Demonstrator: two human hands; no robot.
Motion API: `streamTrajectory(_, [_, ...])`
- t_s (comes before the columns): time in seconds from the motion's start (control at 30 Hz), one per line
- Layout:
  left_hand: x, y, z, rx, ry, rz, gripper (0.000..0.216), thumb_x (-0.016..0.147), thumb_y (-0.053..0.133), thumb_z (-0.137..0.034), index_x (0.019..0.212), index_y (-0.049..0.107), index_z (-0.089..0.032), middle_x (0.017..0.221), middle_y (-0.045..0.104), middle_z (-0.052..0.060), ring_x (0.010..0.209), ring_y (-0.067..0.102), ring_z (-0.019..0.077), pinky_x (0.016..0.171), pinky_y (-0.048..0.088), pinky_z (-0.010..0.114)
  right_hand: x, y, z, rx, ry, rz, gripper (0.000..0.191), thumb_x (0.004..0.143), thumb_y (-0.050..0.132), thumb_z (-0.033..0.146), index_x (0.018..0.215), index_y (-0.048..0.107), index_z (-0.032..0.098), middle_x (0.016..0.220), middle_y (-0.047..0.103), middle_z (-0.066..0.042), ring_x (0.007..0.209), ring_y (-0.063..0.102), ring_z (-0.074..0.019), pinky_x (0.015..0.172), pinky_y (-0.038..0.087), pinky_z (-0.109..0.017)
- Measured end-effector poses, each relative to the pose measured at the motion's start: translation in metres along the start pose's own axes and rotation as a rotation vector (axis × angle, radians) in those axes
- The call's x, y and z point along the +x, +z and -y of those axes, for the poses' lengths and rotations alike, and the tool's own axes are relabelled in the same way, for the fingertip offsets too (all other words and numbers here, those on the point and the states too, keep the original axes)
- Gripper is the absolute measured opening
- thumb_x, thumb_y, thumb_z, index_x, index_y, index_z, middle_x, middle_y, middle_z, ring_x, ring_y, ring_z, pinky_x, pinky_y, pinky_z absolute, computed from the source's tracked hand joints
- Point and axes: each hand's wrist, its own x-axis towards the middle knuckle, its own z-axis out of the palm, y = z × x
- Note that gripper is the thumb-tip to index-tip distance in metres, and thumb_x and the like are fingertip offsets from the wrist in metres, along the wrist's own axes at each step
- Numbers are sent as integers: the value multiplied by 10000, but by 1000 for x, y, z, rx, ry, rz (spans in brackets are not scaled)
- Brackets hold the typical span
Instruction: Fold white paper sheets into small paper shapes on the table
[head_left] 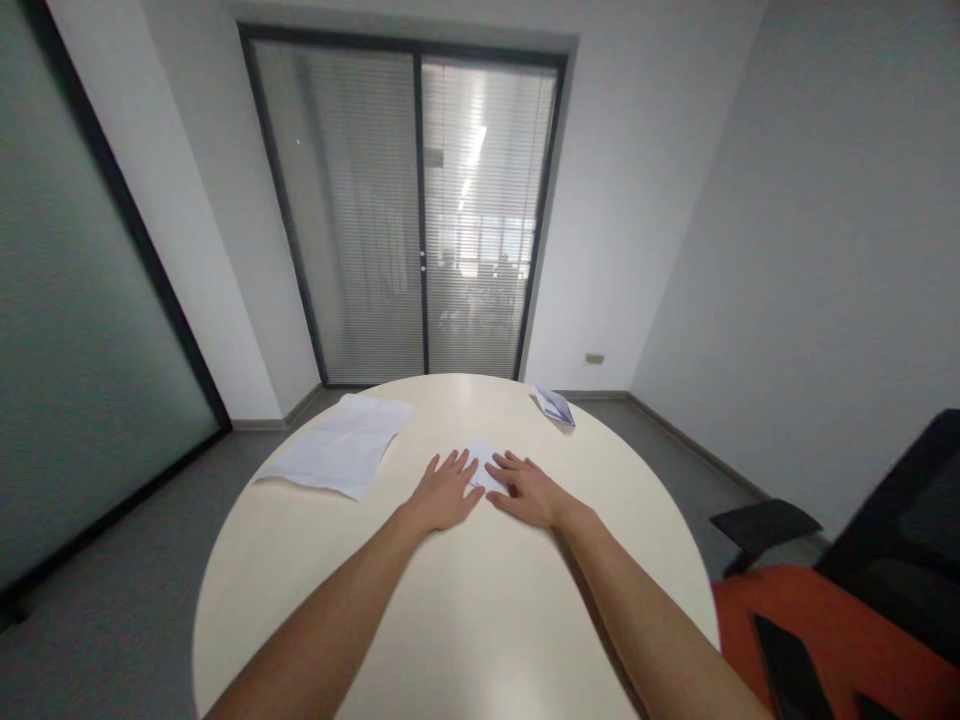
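Both my hands lie flat on a round cream table (450, 620), side by side near its middle. My left hand (444, 492) has its fingers stretched out and rests on the left part of a small white folded paper (484, 462). My right hand (527, 490) lies flat with fingers apart on the right part of the same paper. Only the paper's far tip and a strip between the hands show; the rest is hidden under my palms.
A stack of white sheets (341, 450) lies on the table's far left. A small folded paper (555, 406) sits at the far right edge. An orange and black chair (847, 620) stands at the right. Glass doors with blinds (420, 210) face me.
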Motion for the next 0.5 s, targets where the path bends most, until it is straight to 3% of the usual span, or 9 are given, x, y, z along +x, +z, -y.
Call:
streamTrajectory(0.13, [1,-1,0,59,-12,9,563,1007,336,-446,1494,426,-178,1597,341,132,1495,274,306,1209,173,565,-1,-3,4,0,-11,4,668,951,466,577,1514,434,220,1611,307,-147,1485,250,-398,1167,209,-644])
streamTrajectory(0.33, [2,0,7,-34,111,-23,504,989,408,-379,1420,517,-141,1531,452,148,1442,391,263,1179,316,454,-2,0,3,-7,-19,-13,687,936,487,591,1508,444,213,1596,340,-149,1478,276,-390,1165,218,-650])
streamTrajectory(0.5, [1,-3,8,-94,208,-66,470,981,457,-383,1386,560,-169,1489,512,124,1399,455,253,1166,356,419,-1,0,1,-21,-85,-58,623,932,521,540,1451,522,196,1537,437,-168,1441,367,-365,1157,272,-624])
